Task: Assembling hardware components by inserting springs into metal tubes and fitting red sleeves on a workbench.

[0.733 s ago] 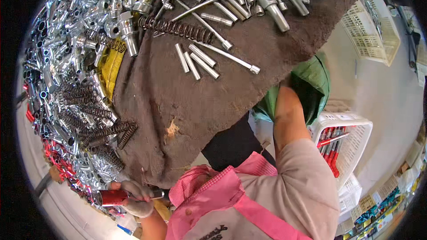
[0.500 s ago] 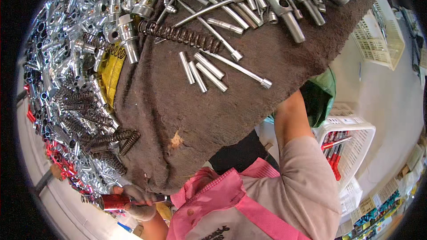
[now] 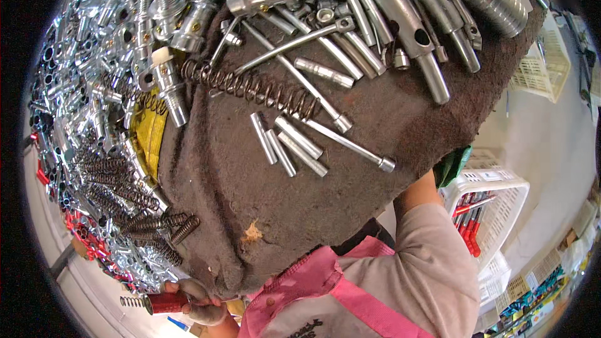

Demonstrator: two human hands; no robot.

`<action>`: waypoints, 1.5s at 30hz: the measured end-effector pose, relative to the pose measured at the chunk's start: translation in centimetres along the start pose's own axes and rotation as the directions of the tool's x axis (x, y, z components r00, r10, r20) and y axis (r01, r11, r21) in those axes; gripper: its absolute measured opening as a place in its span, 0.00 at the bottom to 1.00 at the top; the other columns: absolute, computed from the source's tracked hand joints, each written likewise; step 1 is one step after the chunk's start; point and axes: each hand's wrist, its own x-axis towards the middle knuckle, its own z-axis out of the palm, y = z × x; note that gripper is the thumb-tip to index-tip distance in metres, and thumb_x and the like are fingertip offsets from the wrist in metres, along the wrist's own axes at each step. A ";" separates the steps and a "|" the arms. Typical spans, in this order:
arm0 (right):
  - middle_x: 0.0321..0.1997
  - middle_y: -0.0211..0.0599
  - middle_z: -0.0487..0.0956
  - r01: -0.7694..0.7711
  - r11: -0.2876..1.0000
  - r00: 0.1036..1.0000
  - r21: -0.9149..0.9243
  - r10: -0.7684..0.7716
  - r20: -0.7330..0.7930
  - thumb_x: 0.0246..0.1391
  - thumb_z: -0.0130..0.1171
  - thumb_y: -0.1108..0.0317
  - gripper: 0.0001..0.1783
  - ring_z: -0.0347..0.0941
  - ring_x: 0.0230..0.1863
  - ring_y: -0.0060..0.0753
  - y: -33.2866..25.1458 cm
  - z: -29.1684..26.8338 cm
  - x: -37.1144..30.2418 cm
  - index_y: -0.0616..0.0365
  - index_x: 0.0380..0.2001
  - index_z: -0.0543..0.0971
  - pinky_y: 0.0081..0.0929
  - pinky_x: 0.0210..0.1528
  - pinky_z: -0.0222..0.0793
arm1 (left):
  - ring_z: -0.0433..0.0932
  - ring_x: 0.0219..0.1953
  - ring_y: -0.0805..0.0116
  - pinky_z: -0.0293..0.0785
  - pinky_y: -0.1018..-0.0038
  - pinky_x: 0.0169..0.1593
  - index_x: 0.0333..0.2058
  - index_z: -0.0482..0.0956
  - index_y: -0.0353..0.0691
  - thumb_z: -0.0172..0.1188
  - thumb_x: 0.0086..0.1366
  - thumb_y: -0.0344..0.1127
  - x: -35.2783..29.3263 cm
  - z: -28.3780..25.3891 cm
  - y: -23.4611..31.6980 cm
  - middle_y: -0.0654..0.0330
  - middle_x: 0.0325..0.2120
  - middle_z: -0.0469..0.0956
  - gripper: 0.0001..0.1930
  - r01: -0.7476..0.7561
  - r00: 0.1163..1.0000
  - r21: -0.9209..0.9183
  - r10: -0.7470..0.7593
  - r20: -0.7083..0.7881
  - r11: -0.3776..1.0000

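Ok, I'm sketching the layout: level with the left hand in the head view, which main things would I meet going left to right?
Small spring, red cylinder, left hand, pink apron, pale sleeve.

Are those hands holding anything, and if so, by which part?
The left hand grips a red cylinder around its right-hand part, a spring showing at the opposite end. The right hand is hidden behind the cloth; its hold cannot be told.

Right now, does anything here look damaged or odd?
Yes: the brown cloth has a ragged, pale orange patch, unlike its dark surroundings; I can't tell whether it's wear or debris. A spring also extends beyond the red cylinder in the left hand, though that may be normal.
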 end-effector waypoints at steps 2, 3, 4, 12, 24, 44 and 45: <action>0.45 0.46 0.72 0.016 1.000 1.000 0.018 -0.016 0.000 0.57 0.41 0.45 0.29 0.68 0.46 0.43 0.9 -0.4 -1.3 0.58 0.49 0.72 0.36 0.49 0.65 | 0.58 0.06 0.74 0.62 0.77 0.11 0.50 0.59 0.40 0.58 0.59 0.54 0.2 0.4 -0.6 0.67 0.09 0.56 0.30 -0.092 0.996 0.083 0.092 0.003 0.992; 0.45 0.46 0.72 0.017 1.000 1.000 0.017 -0.017 0.008 0.57 0.42 0.45 0.29 0.68 0.45 0.43 3.5 -1.8 -3.8 0.58 0.49 0.72 0.36 0.49 0.65 | 0.57 0.06 0.74 0.61 0.77 0.11 0.50 0.59 0.41 0.58 0.59 0.55 0.2 0.4 -0.5 0.68 0.09 0.56 0.30 -0.167 0.985 0.176 0.170 -0.001 0.970; 0.44 0.46 0.72 0.018 1.000 1.000 0.017 -0.019 0.022 0.57 0.42 0.45 0.29 0.68 0.45 0.43 4.9 -2.4 -5.3 0.58 0.48 0.73 0.35 0.49 0.65 | 0.56 0.06 0.74 0.58 0.77 0.10 0.51 0.59 0.39 0.51 0.62 0.56 0.2 1.1 0.5 0.67 0.09 0.56 0.29 -0.085 0.992 0.110 0.074 0.106 0.990; 0.41 0.45 0.74 0.039 0.998 0.999 0.042 -0.040 0.008 0.57 0.44 0.47 0.27 0.70 0.42 0.41 -3.5 3.6 -0.6 0.59 0.47 0.74 0.35 0.47 0.67 | 0.58 0.08 0.70 0.61 0.74 0.10 0.52 0.57 0.38 0.57 0.61 0.50 0.1 0.4 0.1 0.62 0.11 0.60 0.29 0.012 0.995 -0.107 -0.001 0.099 0.994; 0.36 0.43 0.76 0.237 0.971 0.971 0.031 -0.237 0.008 0.56 0.47 0.49 0.25 0.72 0.37 0.39 -4.9 -5.4 3.1 0.60 0.45 0.75 0.33 0.43 0.69 | 0.59 0.06 0.72 0.59 0.78 0.06 0.47 0.60 0.41 0.57 0.62 0.50 1.4 1.5 0.0 0.64 0.12 0.62 0.24 0.004 0.974 -0.045 0.007 0.225 0.999; 0.37 0.33 0.78 0.284 0.720 0.930 0.633 -0.368 0.001 0.46 0.63 0.65 0.20 0.73 0.37 0.29 -5.4 -2.9 -23.6 0.62 0.43 0.75 0.28 0.45 0.68 | 0.64 0.12 0.74 0.63 0.78 0.16 0.45 0.64 0.39 0.64 0.56 0.37 0.2 1.7 0.6 0.64 0.15 0.65 0.22 0.065 0.991 -0.217 -0.037 0.128 0.974; 0.38 0.33 0.78 0.393 0.695 0.888 0.602 -0.457 -0.052 0.45 0.63 0.69 0.21 0.73 0.38 0.27 -6.5 -2.5 -29.0 0.63 0.44 0.74 0.26 0.46 0.67 | 0.65 0.13 0.74 0.63 0.79 0.17 0.44 0.64 0.39 0.62 0.58 0.34 0.4 1.9 0.7 0.63 0.16 0.65 0.19 0.076 0.990 -0.216 -0.049 0.130 0.973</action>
